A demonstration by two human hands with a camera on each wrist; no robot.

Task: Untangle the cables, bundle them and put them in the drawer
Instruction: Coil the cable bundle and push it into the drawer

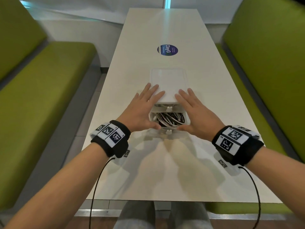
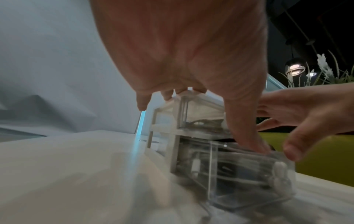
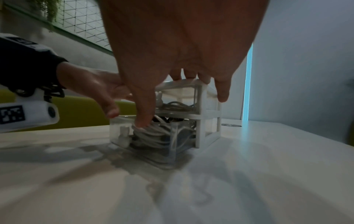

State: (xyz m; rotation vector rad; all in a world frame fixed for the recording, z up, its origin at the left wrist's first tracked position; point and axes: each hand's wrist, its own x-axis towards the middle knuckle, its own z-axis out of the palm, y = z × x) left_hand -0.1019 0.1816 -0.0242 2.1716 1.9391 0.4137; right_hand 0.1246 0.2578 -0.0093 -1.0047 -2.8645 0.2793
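Observation:
A small white two-tier drawer unit [image 1: 168, 83] stands mid-table. Its clear lower drawer [image 1: 169, 128] is pulled out toward me and holds coiled white and dark cables [image 1: 170, 120]. My left hand [image 1: 143, 106] lies with straight fingers on the unit's top left, its thumb at the drawer's front rim. My right hand [image 1: 194, 109] mirrors it on the right, fingers flat on the top, thumb on the drawer's front. In the right wrist view the thumb touches the cable coil [image 3: 153, 133] inside the drawer [image 3: 145, 136]. The upper drawer [image 2: 203, 119] also holds cables.
The long white table [image 1: 165, 171] carries a round blue sticker [image 1: 167, 50] beyond the unit. Green bench seats [image 1: 41, 96] flank both sides. Black wrist-camera cords [image 1: 97, 187] hang from my wrists over the near table edge.

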